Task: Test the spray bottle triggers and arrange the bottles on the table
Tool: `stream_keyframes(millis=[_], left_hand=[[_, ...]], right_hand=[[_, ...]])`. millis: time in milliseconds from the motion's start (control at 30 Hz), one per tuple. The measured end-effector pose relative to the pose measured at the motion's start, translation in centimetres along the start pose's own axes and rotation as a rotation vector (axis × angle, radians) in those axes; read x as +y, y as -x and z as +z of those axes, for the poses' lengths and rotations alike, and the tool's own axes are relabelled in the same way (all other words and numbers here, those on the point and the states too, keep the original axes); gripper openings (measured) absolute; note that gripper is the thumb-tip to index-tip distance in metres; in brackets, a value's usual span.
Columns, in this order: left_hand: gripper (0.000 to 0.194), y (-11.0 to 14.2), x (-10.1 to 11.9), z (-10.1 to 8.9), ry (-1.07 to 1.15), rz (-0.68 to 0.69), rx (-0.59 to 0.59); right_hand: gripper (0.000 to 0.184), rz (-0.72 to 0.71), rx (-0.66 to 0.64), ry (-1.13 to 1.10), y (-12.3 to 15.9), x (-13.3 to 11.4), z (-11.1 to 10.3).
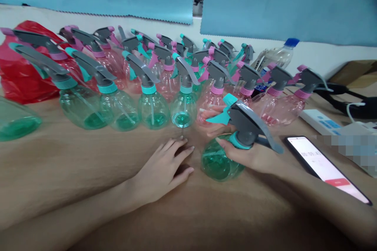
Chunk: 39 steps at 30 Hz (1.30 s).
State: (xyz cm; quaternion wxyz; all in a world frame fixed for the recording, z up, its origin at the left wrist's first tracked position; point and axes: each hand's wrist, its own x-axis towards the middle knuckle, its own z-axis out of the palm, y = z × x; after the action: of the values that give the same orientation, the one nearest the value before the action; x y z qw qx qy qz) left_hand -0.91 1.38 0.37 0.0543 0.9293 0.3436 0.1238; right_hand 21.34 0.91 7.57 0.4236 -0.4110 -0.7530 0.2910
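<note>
My right hand is wrapped round the neck of a green spray bottle, which has a teal collar and a grey trigger head. The bottle leans a little, and its base is at or near the tabletop. To its left, my left hand rests on the table with the fingers stretched out and nothing in them. Beyond both hands stands a front row of spray bottles, with green ones at the left and pink ones at the right.
More spray bottles crowd behind the front row. A red plastic bag lies at the back left. On the right are a phone showing a timer, a white power strip and a black strap. A blue-capped bottle stands behind.
</note>
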Motion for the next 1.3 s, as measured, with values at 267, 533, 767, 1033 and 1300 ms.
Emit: stream_keyframes(millis=[267,533,767,1033,1300], left_hand=[[0.043,0.0,0.0,-0.1,0.001,-0.009,-0.006],[0.042,-0.1,0.0,-0.1,0.013,-0.004,-0.010],[0.043,0.0,0.0,-0.1,0.017,-0.013,-0.017],[0.042,0.0,0.0,-0.2,0.015,-0.015,-0.012],[0.043,0.0,-0.1,-0.1,0.008,-0.011,-0.012]], right_hand=[[0.019,-0.064,-0.001,-0.005,0.0,1.0,0.0],[0.022,0.015,-0.114,-0.120,0.3,0.6,-0.6],[0.031,0.122,-0.100,-0.160,0.5,0.5,-0.8],[0.024,0.139,-0.020,-0.117,0.4,-0.7,-0.7],[0.018,0.064,-0.013,-0.056,-0.1,-0.9,-0.8]])
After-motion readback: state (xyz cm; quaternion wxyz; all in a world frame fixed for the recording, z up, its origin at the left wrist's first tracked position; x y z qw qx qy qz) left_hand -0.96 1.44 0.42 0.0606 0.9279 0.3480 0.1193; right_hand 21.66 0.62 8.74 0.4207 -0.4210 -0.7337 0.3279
